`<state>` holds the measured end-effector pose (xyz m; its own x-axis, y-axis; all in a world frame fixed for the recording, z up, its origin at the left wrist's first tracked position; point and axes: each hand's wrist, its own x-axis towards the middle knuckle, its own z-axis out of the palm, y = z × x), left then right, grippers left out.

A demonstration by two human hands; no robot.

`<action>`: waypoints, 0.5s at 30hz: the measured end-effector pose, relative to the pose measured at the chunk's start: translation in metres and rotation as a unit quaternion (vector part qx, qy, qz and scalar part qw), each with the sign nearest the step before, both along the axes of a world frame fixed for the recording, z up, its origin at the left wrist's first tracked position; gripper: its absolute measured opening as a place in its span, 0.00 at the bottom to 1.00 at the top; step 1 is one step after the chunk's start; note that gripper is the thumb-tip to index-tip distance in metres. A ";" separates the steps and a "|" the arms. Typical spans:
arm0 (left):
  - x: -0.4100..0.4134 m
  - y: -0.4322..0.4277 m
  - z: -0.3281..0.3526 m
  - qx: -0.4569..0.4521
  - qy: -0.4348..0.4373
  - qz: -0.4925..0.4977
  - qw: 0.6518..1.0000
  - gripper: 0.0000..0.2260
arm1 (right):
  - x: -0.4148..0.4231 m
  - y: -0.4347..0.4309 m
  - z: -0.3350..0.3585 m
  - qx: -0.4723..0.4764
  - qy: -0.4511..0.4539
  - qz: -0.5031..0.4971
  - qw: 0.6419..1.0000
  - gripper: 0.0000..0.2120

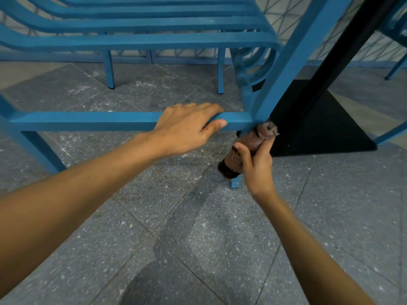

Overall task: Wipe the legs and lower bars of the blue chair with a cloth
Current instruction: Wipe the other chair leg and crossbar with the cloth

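The blue chair (141,40) fills the upper half of the view, seen from low down. Its lower side bar (88,121) runs across the middle. My left hand (187,126) grips this bar near its right end, fingers over the top and thumb on the near face. A brown cloth (248,142) is wrapped around the near right leg, whose foot (235,183) shows below it. My right hand (256,166) squeezes the cloth around that leg, just under the bar joint. The leg under the cloth is hidden.
A black table post (343,51) rises from a flat black base (319,128) right behind the wiped leg. Another blue chair's legs (394,69) stand at the far right. The floor (198,238) is grey speckled tile with dusty marks.
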<state>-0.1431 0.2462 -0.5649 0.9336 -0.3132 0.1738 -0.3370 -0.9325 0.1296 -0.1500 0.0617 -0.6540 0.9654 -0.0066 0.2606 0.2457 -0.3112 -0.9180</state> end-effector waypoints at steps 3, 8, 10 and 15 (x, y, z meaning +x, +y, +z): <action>0.000 -0.001 -0.002 0.011 -0.015 -0.003 1.000 0.21 | -0.004 -0.001 -0.025 -0.043 0.066 0.012 0.997 0.22; 0.000 0.000 -0.006 0.007 -0.039 -0.010 0.999 0.21 | -0.009 -0.019 -0.056 -0.157 0.218 0.026 0.963 0.24; 0.000 0.000 -0.006 0.006 -0.038 -0.010 0.999 0.21 | -0.005 -0.031 -0.056 -0.181 0.241 -0.017 0.953 0.21; 0.001 0.000 -0.007 0.005 -0.038 -0.011 0.999 0.21 | -0.018 -0.030 -0.011 0.033 0.090 -0.040 0.995 0.17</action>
<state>-0.1419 0.2465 -0.5717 0.9107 -0.3362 0.2401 -0.3663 -0.9258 0.0930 -0.1678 0.0315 -0.6654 0.9920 -0.0973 0.0809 0.0529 -0.2614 -0.9638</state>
